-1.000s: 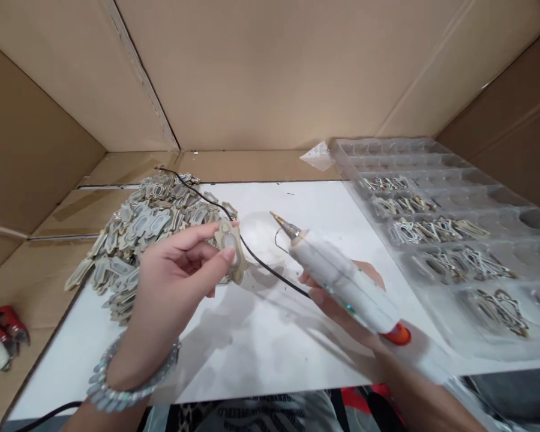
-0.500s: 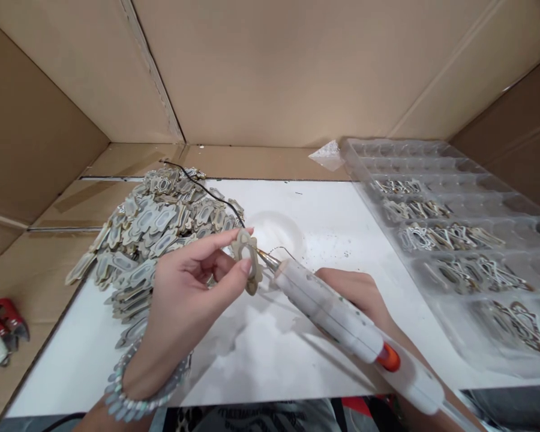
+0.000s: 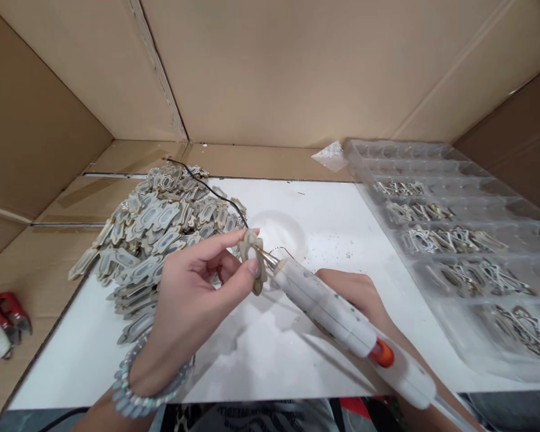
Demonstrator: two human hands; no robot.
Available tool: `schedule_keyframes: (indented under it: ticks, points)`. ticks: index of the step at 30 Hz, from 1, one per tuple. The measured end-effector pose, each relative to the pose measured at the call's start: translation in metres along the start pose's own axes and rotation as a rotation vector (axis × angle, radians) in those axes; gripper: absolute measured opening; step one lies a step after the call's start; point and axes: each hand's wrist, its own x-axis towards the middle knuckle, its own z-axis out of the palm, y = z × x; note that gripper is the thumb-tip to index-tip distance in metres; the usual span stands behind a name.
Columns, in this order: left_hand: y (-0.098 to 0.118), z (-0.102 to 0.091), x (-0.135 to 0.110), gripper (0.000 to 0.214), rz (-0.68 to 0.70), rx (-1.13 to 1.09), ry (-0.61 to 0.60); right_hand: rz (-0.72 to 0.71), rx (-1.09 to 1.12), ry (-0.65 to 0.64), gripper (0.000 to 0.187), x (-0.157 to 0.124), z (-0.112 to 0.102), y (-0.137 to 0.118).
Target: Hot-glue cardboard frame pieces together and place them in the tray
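My left hand (image 3: 202,288) pinches a small grey-beige scalloped piece (image 3: 260,273) between thumb and forefinger, holding it on edge above the white board. My right hand (image 3: 348,291) is closed around a white corded electric pen (image 3: 326,300) that looks like a soldering iron, with an orange switch on its side; its fingers are largely hidden behind the handle. The pen's thin metal tip meets the upper face of the piece. To the left of my left hand lies a large heap of similar pieces (image 3: 155,225), a black thin cord (image 3: 216,195) running over it.
A clear compartment tray (image 3: 414,288) on the right has several similar pieces in its sections. A shallow round white dish (image 3: 292,231) stands behind the tip. Red-handled snips (image 3: 9,315) lie at far left. Cardboard walls (image 3: 270,72) enclose the white board (image 3: 333,204).
The piece has tilted and turned a little in my left hand, and the pen tip has moved slightly up its face. The whole view has shifted slightly.
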Motion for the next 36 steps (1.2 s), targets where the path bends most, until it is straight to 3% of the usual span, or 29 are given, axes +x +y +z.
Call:
schedule_keyframes:
  ticks: [23, 36]
  points:
    - [-0.0025, 0.0026, 0.0008, 0.025, 0.001, 0.022, 0.032, 0.018, -0.113, -0.036, 0.030, -0.0048, 0.0002, 0.0059]
    - [-0.0041, 0.0001, -0.0012, 0.025, 0.087, 0.131, 0.037, 0.028, -0.125, -0.052, 0.027, -0.0061, -0.0003, 0.0060]
